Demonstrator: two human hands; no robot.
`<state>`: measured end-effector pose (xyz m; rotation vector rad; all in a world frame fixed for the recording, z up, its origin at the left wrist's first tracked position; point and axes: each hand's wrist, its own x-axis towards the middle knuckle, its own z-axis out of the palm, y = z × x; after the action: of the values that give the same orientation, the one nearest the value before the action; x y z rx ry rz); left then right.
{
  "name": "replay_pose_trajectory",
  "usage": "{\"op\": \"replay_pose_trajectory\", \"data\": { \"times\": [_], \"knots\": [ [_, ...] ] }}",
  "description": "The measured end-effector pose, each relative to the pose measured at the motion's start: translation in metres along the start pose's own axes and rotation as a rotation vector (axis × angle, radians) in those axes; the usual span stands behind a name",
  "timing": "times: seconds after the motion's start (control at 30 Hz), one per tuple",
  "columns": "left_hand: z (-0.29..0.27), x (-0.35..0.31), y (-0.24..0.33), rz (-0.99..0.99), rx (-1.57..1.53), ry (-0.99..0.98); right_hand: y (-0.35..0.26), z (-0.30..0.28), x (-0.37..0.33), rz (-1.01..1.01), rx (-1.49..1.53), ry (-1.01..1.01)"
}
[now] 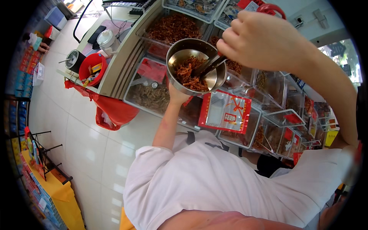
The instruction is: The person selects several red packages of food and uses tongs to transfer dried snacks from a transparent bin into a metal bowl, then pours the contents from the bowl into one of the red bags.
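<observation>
In front of my chest, my left hand (178, 95) supports a round stainless steel bowl (172, 79) from below, its fingers mostly hidden beneath it. Reddish-brown dried shreds (188, 73) lie inside the bowl. My right hand (255, 40) is closed round a pair of metal tongs (210, 66), whose ends reach down into the bowl at the shreds. Behind the bowl, a clear bin (174, 28) holds a heap of similar shreds. A flat red-bordered pouch with a clear window (225, 111) rests on the bins just below the bowl.
More clear bins of dried food (268, 86) stretch to the right. On the left stand a red bucket (92, 69), a white lidded jug (107, 41) and a dark cup (74, 61). A red plastic bag (113, 109) hangs below the counter. Shelves and a yellow-draped stand (57, 191) line the far left.
</observation>
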<state>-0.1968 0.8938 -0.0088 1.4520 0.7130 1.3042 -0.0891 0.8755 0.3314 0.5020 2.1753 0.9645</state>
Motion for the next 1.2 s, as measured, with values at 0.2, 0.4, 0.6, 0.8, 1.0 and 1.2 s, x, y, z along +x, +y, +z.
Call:
{"op": "replay_pose_trajectory", "data": {
  "times": [0.2, 0.4, 0.6, 0.8, 1.0, 1.2],
  "knots": [
    [-0.008, -0.007, -0.015, 0.092, 0.063, 0.002, 0.052, -0.044, -0.025, -0.046, 0.113, -0.404],
    [-0.006, -0.012, -0.025, 0.1, -0.023, 0.012, 0.043, -0.057, -0.04, 0.086, 0.098, -0.454],
    [-0.006, -0.011, -0.016, 0.075, -0.108, 0.011, 0.034, -0.026, -0.019, 0.127, 0.158, -0.3],
    [-0.001, -0.023, -0.05, -0.056, -0.364, -0.196, -0.025, 0.06, 0.003, 0.103, 0.331, -0.028],
    [0.003, -0.01, -0.016, 0.075, -0.225, -0.117, -0.031, 0.058, 0.002, 0.121, 0.307, -0.105],
    [0.008, -0.006, -0.012, 0.035, -0.305, 0.015, 0.032, 0.001, -0.041, 0.139, 0.153, -0.131]
  ]
}}
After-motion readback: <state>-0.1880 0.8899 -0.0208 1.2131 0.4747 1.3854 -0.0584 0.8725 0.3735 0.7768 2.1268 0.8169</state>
